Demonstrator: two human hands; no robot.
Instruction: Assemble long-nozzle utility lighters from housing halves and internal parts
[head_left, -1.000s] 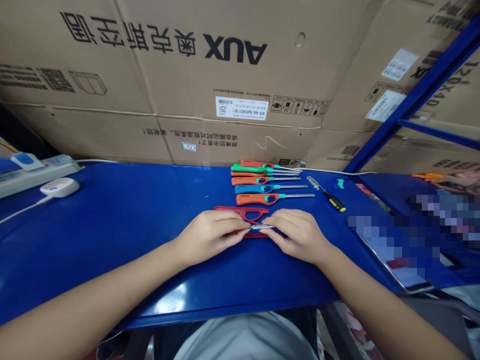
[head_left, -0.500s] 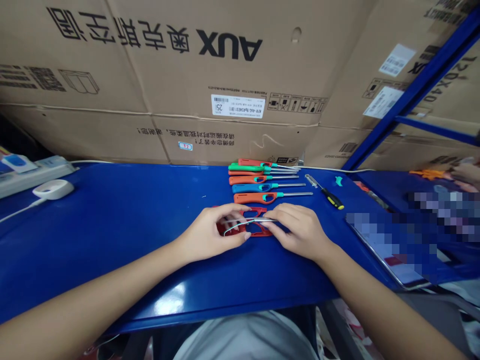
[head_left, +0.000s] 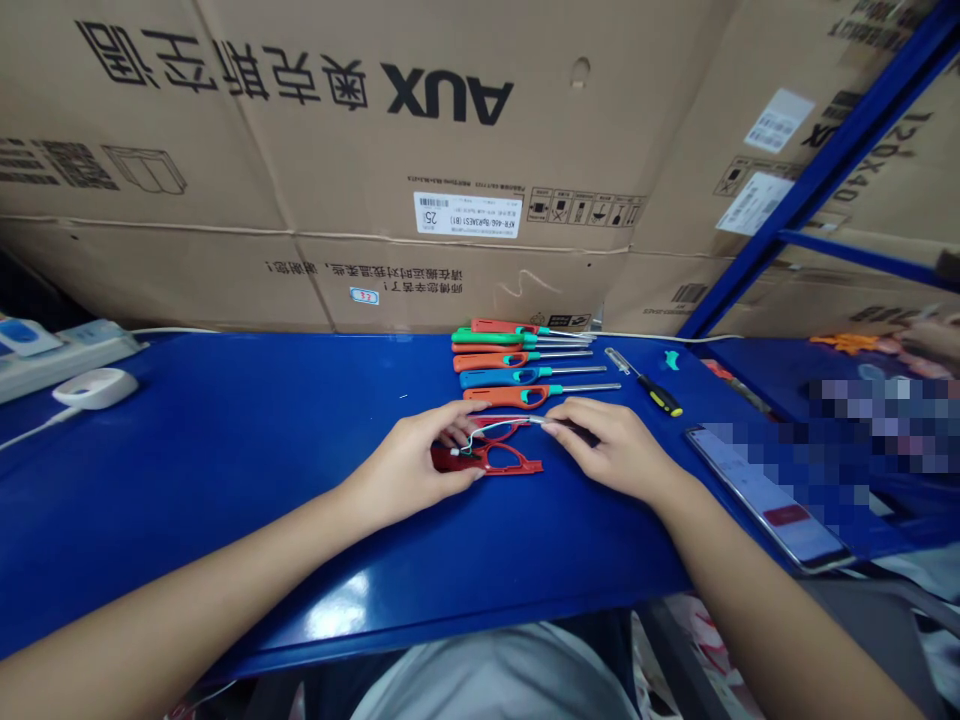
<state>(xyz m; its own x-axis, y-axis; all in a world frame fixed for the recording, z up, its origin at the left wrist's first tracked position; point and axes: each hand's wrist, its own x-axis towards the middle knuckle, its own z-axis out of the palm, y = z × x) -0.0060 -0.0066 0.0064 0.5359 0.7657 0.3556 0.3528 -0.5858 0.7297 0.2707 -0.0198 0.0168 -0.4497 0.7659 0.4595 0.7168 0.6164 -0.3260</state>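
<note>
- Two red shells [head_left: 517, 468]: on the worktop [head_left: 262, 430], between the hands.
- One left hand [head_left: 409, 455]: at their nine o'clock, fingers spread wide around their ends.
- One right hand [head_left: 615, 445]: three o'clock, fingers pinched on a metal tube [head_left: 536, 420].
- Six lighters [head_left: 481, 379]: twelve o'clock, handles multicoloured.

Lighters [head_left: 481, 361] on table [head_left: 300, 420] behind casing halves [head_left: 519, 468]; screwdriver [head_left: 660, 395] right, power strip [head_left: 82, 352] left.
</note>
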